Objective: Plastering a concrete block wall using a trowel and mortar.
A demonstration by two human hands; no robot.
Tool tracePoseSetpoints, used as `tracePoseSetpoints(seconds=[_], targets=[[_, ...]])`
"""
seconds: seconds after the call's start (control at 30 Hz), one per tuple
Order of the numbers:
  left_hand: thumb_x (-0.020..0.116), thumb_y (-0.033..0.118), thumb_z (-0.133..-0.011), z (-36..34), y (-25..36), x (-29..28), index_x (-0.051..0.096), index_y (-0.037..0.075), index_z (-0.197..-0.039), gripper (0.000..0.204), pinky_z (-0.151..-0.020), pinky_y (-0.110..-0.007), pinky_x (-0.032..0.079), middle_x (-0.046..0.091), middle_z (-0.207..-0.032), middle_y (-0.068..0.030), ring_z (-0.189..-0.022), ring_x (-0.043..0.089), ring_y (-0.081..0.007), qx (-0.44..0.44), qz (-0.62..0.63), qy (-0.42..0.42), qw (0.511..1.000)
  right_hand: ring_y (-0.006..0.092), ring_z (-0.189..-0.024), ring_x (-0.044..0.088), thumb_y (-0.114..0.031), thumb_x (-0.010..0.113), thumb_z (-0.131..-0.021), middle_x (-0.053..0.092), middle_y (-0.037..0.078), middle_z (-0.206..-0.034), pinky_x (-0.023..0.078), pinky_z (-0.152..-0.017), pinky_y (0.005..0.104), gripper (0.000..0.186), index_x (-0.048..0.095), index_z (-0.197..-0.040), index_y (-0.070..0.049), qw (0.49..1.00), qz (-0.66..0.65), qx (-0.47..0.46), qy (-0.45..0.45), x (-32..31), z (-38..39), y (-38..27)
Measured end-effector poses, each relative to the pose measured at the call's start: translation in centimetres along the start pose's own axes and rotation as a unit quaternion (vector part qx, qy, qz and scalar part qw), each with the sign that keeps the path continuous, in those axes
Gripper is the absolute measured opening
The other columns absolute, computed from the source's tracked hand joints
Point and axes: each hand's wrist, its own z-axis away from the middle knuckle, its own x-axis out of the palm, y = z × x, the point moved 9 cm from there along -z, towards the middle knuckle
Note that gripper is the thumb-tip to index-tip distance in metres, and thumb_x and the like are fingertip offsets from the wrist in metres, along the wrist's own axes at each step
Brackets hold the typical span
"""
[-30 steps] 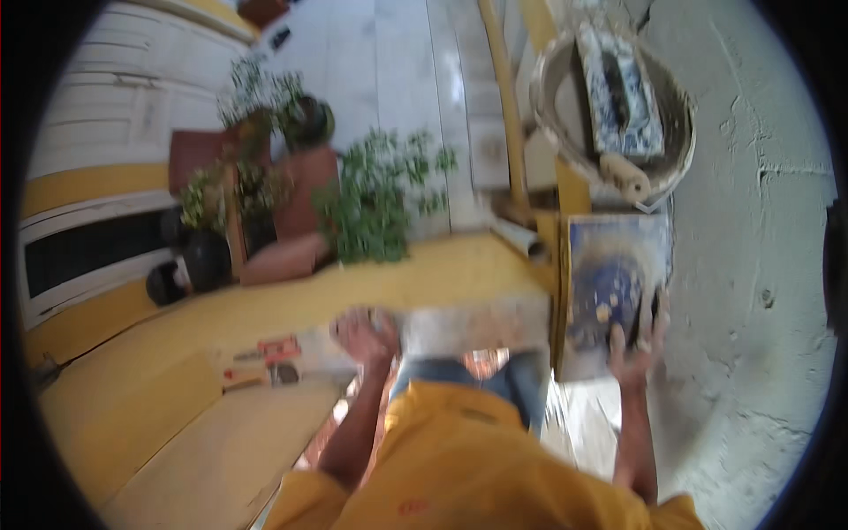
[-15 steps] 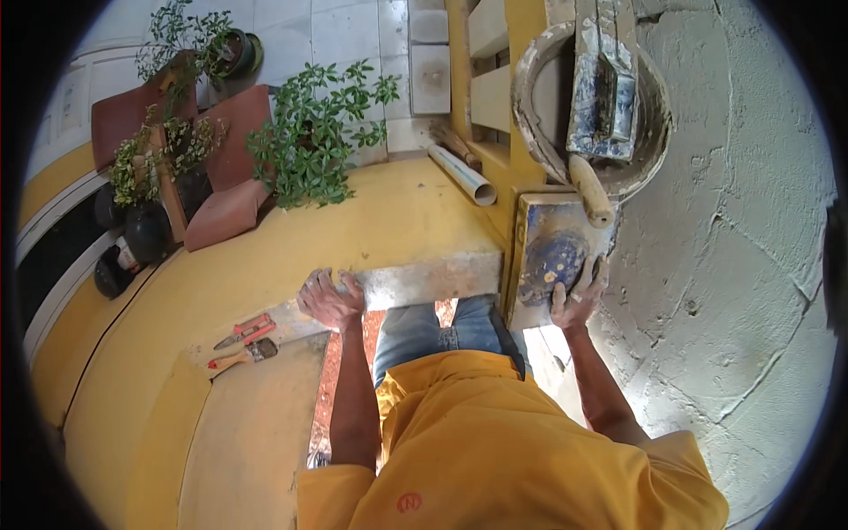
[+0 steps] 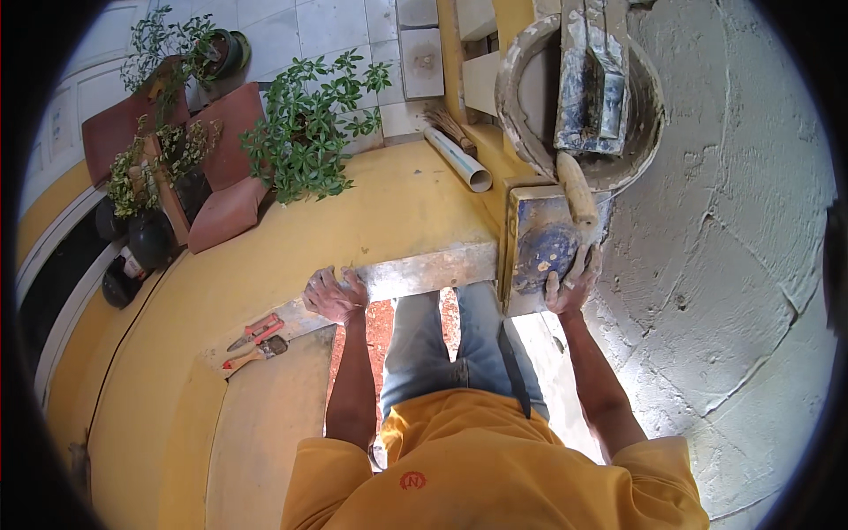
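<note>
My left hand [image 3: 336, 296] has its fingers curled over the grey cement edge of a yellow ledge [image 3: 415, 221] in front of me. My right hand [image 3: 572, 283] grips the lower edge of a mortar board [image 3: 528, 225] that carries a dark blue-grey mound of mortar [image 3: 541, 256]. A wooden tool handle [image 3: 576, 194] lies just above my right fingers and reaches up to a round bucket [image 3: 517, 75]. A smeared plastering float [image 3: 592, 79] lies in the bucket. My jeans and yellow shirt fill the lower middle.
Red-handled pliers [image 3: 256, 329] and another small hand tool [image 3: 252, 353] lie on the ledge to my left. A white pipe [image 3: 455, 159], a small brush [image 3: 446, 124] and potted plants [image 3: 309, 132] sit beyond. A rough plastered wall [image 3: 733, 265] stands to the right.
The view has swung and steadied, so the plants and bucket sit higher in the picture. Both hands keep their places on the ledge and the board.
</note>
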Motion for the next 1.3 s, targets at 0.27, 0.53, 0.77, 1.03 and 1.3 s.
tracePoseSetpoints(seconds=[0.27, 0.53, 0.77, 1.03, 1.3], targets=[[0.062, 0.046, -0.087, 0.5, -0.3, 0.0, 0.076, 0.011, -0.107, 0.042, -0.111, -0.057, 0.029, 0.066, -0.12, -0.0139, -0.121, 0.053, -0.0386, 0.01, -0.03, -0.011, 0.999, 0.0575, -0.144, 0.029, -0.054, 0.049, -0.098, 0.027, 0.037, -0.159, 0.025, -0.116, 0.0685, 0.085, 0.027, -0.161, -0.002, 0.999, 0.0, 0.013, -0.032, 0.4, 1.4, 0.2], [0.061, 0.048, -0.09, 0.6, -1.7, -0.4, 0.075, 0.014, -0.11, 0.043, -0.113, -0.055, 0.027, 0.064, -0.124, -0.0134, -0.126, 0.05, -0.0364, -0.004, -0.044, -0.083, 0.996, 0.0568, -0.146, 0.029, -0.051, 0.056, -0.095, 0.027, 0.036, -0.16, 0.027, -0.116, 0.0683, 0.086, 0.031, -0.16, 0.0, 0.999, -0.021, 0.009, -0.024, 1.1, 1.5, 0.6], [0.06, 0.052, -0.088, 0.3, -0.1, 1.4, 0.07, 0.018, -0.124, 0.05, -0.116, -0.055, 0.023, 0.061, -0.138, -0.0122, -0.135, 0.046, -0.0319, 0.007, -0.115, -0.164, 0.98, 0.0573, -0.145, 0.03, -0.046, 0.058, -0.094, 0.029, 0.036, -0.16, 0.028, -0.117, 0.0676, 0.085, 0.029, -0.16, 0.001, 1.0, -0.006, 0.008, -0.03, 0.4, 1.6, 0.9], [0.066, 0.051, -0.081, -0.2, -2.6, 3.7, 0.074, 0.018, -0.117, 0.049, -0.116, -0.056, 0.026, 0.065, -0.133, -0.0126, -0.132, 0.05, -0.0336, -0.017, -0.017, -0.178, 0.984, 0.057, -0.146, 0.03, -0.047, 0.055, -0.095, 0.026, 0.035, -0.162, 0.027, -0.12, 0.0631, 0.086, 0.029, -0.161, 0.002, 0.999, -0.033, 0.031, -0.015, 0.5, 0.2, -0.3], [0.072, 0.036, -0.086, -2.2, -5.2, -3.5, 0.066, 0.008, -0.118, 0.043, -0.11, -0.06, 0.033, 0.065, -0.122, -0.0179, -0.121, 0.056, -0.0381, 0.059, 0.008, 0.137, 0.989, 0.054, -0.147, 0.032, -0.058, 0.05, -0.098, 0.033, 0.036, -0.158, 0.029, -0.121, 0.0599, 0.088, 0.034, -0.159, 0.003, 0.999, 0.029, -0.009, 0.016, -0.6, 0.6, -0.6]])
